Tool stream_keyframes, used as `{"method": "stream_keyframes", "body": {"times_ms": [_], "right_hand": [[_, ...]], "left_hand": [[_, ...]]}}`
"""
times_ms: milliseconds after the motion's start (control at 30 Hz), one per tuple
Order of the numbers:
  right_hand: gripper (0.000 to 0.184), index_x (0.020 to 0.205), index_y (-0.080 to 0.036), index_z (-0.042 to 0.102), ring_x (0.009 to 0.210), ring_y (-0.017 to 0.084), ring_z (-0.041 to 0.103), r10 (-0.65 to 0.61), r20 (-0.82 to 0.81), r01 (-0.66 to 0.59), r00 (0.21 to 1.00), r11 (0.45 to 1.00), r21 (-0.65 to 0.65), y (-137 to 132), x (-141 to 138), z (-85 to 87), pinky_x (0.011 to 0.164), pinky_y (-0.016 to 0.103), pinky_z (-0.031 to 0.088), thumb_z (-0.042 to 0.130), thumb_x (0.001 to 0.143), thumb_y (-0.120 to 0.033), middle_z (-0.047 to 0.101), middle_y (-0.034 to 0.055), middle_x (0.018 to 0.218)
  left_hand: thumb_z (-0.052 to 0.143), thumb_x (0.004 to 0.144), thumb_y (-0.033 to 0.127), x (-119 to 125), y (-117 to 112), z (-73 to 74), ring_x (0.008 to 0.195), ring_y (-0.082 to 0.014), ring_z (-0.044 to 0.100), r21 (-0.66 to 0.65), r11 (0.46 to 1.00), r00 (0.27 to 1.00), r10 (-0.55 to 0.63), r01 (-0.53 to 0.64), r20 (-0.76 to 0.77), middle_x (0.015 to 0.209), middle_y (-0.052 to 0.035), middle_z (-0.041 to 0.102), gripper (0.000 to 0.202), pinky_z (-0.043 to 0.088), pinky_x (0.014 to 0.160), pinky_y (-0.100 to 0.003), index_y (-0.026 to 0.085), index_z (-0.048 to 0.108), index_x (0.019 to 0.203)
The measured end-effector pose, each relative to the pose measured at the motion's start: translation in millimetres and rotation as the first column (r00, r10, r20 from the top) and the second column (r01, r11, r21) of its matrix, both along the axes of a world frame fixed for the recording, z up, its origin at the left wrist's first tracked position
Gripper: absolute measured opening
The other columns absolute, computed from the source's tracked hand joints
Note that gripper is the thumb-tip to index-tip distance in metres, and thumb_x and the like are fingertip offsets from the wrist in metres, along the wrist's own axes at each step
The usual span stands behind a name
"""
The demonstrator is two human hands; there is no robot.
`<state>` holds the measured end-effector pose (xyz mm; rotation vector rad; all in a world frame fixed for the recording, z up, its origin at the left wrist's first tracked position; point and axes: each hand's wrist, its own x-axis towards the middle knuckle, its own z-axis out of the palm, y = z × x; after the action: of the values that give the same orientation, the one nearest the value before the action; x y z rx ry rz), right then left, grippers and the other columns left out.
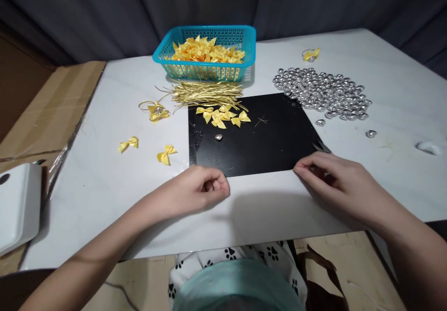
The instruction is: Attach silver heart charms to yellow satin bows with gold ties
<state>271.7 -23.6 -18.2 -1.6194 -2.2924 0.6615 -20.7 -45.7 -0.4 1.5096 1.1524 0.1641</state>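
Note:
My left hand [200,191] rests on the white table [384,69] just below the front edge of a black mat [275,134], fingers curled into a loose fist with nothing visible in them. My right hand [335,178] lies at the mat's front right corner, fingertips pressed together on that corner. On the mat sit a few yellow ribbon bows [223,115], one silver heart bead [218,137] and a crossed bit of gold wire [260,121].
A teal basket [209,71] full of yellow bows stands at the back, with a bundle of gold wire ties [206,93] before it. Several silver beads [323,92] lie piled at the right. Loose bows [166,154] lie left; cardboard [45,111] and a white container [17,204] flank the left edge.

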Motion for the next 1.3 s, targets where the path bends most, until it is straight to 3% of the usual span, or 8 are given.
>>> {"method": "stream_keyframes", "body": {"times_ms": [167, 267, 367, 467, 567, 767, 933, 1300], "right_hand": [[0.03, 0.106, -0.021, 0.063, 0.058, 0.018, 0.056, -0.048, 0.07, 0.04, 0.996, 0.992, 0.117, -8.6, -5.0, 3.2, 0.05, 0.034, 0.045, 0.053, 0.085, -0.041, 0.063, 0.0082, 0.093], [0.025, 0.11, -0.02, 0.061, 0.086, 0.024, 0.061, 0.108, 0.001, -0.103, 0.994, 0.948, 0.301, -25.7, -23.2, 2.8, 0.07, 0.039, 0.05, 0.051, 0.09, -0.03, 0.064, 0.0101, 0.104], [0.03, 0.118, -0.012, 0.057, 0.106, 0.027, 0.055, 0.363, 0.0, -0.342, 0.932, 0.879, 0.331, -45.1, -45.3, -3.9, 0.088, 0.043, 0.048, 0.05, 0.09, -0.023, 0.063, 0.0145, 0.115], [0.034, 0.123, -0.008, 0.054, 0.113, 0.027, 0.053, 0.375, 0.03, -0.363, 0.927, 0.872, 0.329, -58.6, -58.2, -13.4, 0.093, 0.045, 0.047, 0.048, 0.092, -0.02, 0.061, 0.0169, 0.122], [0.035, 0.125, -0.007, 0.053, 0.118, 0.027, 0.053, 0.36, 0.078, -0.363, 0.93, 0.86, 0.358, -66.5, -62.1, -20.1, 0.095, 0.049, 0.045, 0.043, 0.094, -0.021, 0.062, 0.0151, 0.126], [0.038, 0.125, -0.01, 0.058, 0.12, 0.023, 0.054, 0.403, 0.151, -0.429, 0.903, 0.812, 0.395, -81.0, -73.1, -21.0, 0.098, 0.046, 0.044, 0.039, 0.096, -0.027, 0.064, 0.0104, 0.126], [0.039, 0.126, -0.013, 0.057, 0.124, 0.02, 0.05, 0.46, 0.129, -0.469, 0.878, 0.775, 0.424, -94.1, -83.9, -28.7, 0.103, 0.041, 0.041, 0.041, 0.096, -0.034, 0.059, 0.0057, 0.132], [0.028, 0.106, -0.011, 0.067, 0.097, 0.017, 0.064, 0.487, -0.085, -0.379, 0.869, 0.767, 0.517, -104.0, -75.3, -39.1, 0.095, 0.035, 0.049, 0.042, 0.094, -0.01, 0.074, 0.0075, 0.098]], "left_hand": [[0.048, 0.087, 0.024, 2.5, 0.4, 7.1, 0.055, -0.0096, 0.047, 0.164, 0.979, 0.984, -0.095, 0.12, -0.154, 0.064, 0.0028, 0.056, 0.017, 0.035, 0.052, -0.02, 0.016, 0.062, 0.082], [0.046, 0.09, 0.021, 5.1, -4.9, 6.2, 0.061, -0.0116, 0.056, 0.314, 0.918, 0.955, -0.168, 0.242, -0.245, 0.071, 0.0, 0.063, 0.019, 0.04, 0.056, -0.022, 0.016, 0.064, 0.086], [0.042, 0.093, 0.019, 8.8, -19.2, -1.4, 0.07, -0.0152, 0.062, 0.554, 0.767, 0.935, -0.172, 0.324, -0.309, 0.08, -0.0031, 0.067, 0.023, 0.044, 0.061, -0.025, 0.016, 0.065, 0.099], [0.039, 0.095, 0.018, 12.2, -37.8, -10.5, 0.055, -0.0152, 0.057, 0.751, 0.521, 0.905, -0.112, 0.406, -0.411, 0.07, -0.0018, 0.062, 0.027, 0.041, 0.046, -0.026, 0.012, 0.063, 0.105], [0.041, 0.094, 0.018, 13.3, -51.5, -14.9, 0.053, -0.0165, 0.058, 0.772, 0.398, 0.854, -0.065, 0.496, -0.516, 0.067, -0.0009, 0.06, 0.029, 0.042, 0.041, -0.028, 0.008, 0.059, 0.114], [0.041, 0.095, 0.018, 7.7, -65.2, -18.0, 0.061, -0.0171, 0.064, 0.805, 0.374, 0.878, -0.059, 0.461, -0.475, 0.072, -0.0031, 0.064, 0.03, 0.051, 0.045, -0.029, 0.004, 0.055, 0.118], [0.048, 0.092, 0.013, -0.7, -84.8, -24.6, 0.062, -0.0193, 0.066, 0.87, 0.277, 0.907, -0.015, 0.409, -0.421, 0.069, -0.005, 0.067, 0.021, 0.053, 0.047, -0.029, 0.003, 0.06, 0.106], [0.052, 0.086, 0.002, -5.9, -123.1, -42.5, 0.058, -0.0154, 0.061, 0.923, 0.219, 0.925, 0.141, 0.318, -0.352, 0.06, -0.0009, 0.062, 0.025, 0.048, 0.051, -0.027, 0.004, 0.061, 0.109]]}}
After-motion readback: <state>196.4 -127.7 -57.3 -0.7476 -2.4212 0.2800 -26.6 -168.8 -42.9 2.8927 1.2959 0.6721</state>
